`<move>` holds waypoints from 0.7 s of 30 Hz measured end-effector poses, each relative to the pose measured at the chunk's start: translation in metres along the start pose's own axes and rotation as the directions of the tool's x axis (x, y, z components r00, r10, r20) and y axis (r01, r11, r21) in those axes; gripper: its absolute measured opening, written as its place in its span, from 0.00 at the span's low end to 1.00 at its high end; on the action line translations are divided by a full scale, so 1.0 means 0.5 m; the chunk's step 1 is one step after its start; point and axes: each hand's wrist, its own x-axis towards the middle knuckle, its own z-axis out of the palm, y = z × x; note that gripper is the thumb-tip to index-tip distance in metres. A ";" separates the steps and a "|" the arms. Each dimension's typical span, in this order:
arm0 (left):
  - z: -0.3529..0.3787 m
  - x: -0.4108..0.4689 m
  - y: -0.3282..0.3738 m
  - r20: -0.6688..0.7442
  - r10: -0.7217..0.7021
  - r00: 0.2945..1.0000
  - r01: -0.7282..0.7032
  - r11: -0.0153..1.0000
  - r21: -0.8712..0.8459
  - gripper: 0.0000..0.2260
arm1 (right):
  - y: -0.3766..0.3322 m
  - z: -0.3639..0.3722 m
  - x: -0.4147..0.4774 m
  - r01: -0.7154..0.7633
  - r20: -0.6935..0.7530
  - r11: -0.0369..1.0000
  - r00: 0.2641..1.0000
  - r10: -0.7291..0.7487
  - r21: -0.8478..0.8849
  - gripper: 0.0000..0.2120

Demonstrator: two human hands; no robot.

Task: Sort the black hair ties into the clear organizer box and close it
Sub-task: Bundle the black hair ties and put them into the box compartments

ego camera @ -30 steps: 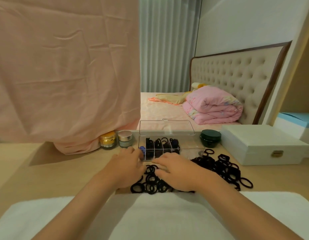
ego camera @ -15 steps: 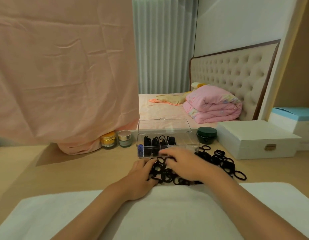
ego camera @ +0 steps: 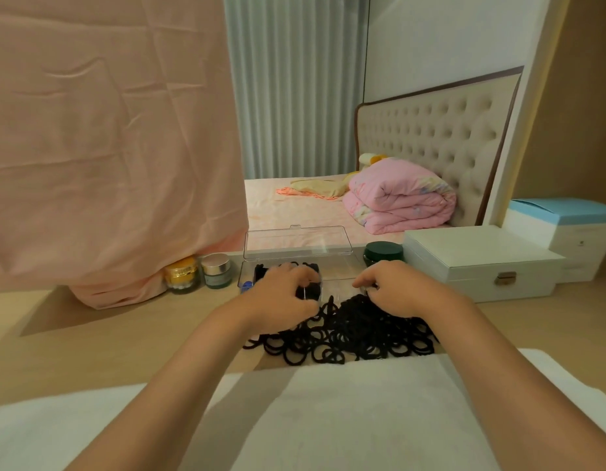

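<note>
A loose heap of black hair ties (ego camera: 345, 331), thin matte loops tangled over one another, lies on the wooden table (ego camera: 125, 338). It sits between the white towel (ego camera: 345, 419) at 6 o'clock and the clear organizer box (ego camera: 342, 265) at 12 o'clock, and its far edge reaches up to the box front. The box is see-through plastic with thin dividers. Its lid (ego camera: 296, 240) stands upright along the back, and the compartments toward 9 o'clock are packed dark with ties. The left hand (ego camera: 281, 294) rests over those filled compartments, fingers curled down; whether it pinches a tie I cannot tell. The right hand (ego camera: 393, 288) sits at the box's 4 o'clock corner, fingers bent narrow at the heap's far edge, its grasp hidden too. At the box's 9 o'clock stand a silver-lidded jar (ego camera: 216, 270) and a gold jar (ego camera: 182, 274); a dark green jar (ego camera: 383, 252) stands at 2 o'clock and a white case (ego camera: 481, 263) at 3 o'clock
</note>
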 end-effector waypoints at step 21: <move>0.057 0.047 -0.011 -0.107 0.044 0.993 -0.078 0.940 -0.333 0.21 | -0.026 0.027 0.017 0.111 -0.081 0.963 0.992 -0.094 0.244 0.05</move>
